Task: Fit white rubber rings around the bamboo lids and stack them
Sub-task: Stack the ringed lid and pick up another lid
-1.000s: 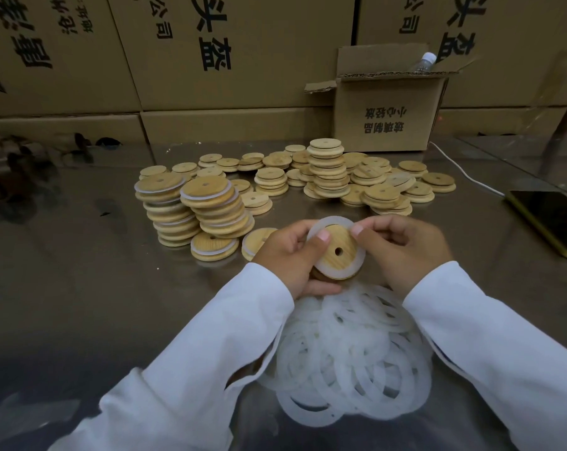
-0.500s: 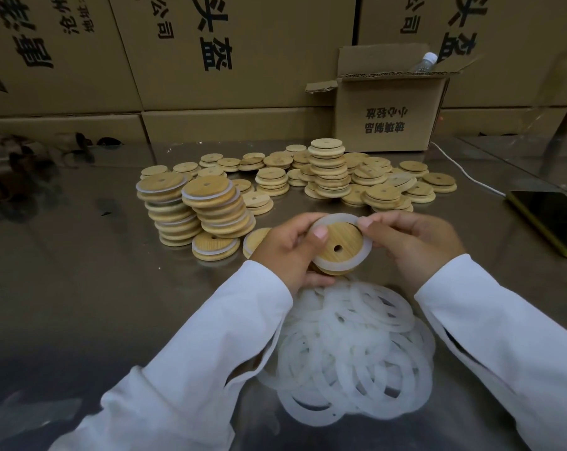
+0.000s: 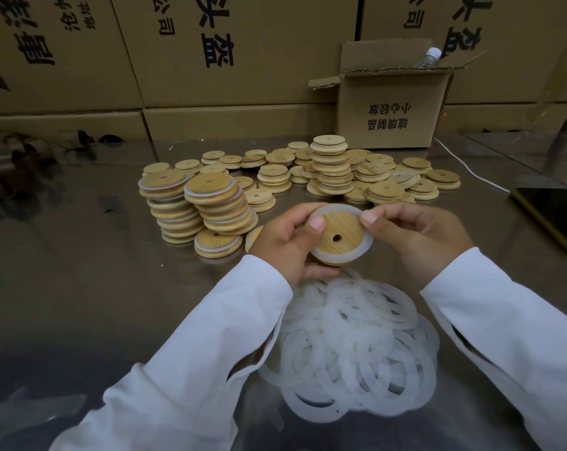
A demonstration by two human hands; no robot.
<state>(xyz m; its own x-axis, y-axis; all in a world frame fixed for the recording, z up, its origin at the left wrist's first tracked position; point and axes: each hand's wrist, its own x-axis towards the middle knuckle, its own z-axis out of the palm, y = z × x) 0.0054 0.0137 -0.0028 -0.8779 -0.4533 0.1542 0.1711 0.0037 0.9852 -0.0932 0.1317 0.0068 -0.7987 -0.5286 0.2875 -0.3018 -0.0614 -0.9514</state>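
A round bamboo lid [image 3: 339, 234] with a small centre hole is held up between both hands, with a white rubber ring [image 3: 361, 252] lying around its edge. My left hand [image 3: 282, 245] grips its left side, thumb on the face. My right hand [image 3: 415, 234] pinches the upper right rim and ring. Under the hands lies a heap of loose white rings [image 3: 353, 346]. Two leaning stacks of ringed lids [image 3: 194, 206] stand to the left, one ringed lid [image 3: 217, 243] flat before them. Bare lids [image 3: 334, 167] are piled and scattered behind.
An open cardboard box [image 3: 392, 109] with a bottle in it stands at the back, before a wall of big cartons. A phone [image 3: 555, 216] lies at the right edge with a white cable [image 3: 467, 167] running back. The table [image 3: 80, 271] is shiny metal.
The lid has tilted flatter and shifted slightly right and up in the hands; the ring sits more evenly around it. My right fingers moved along the upper rim.
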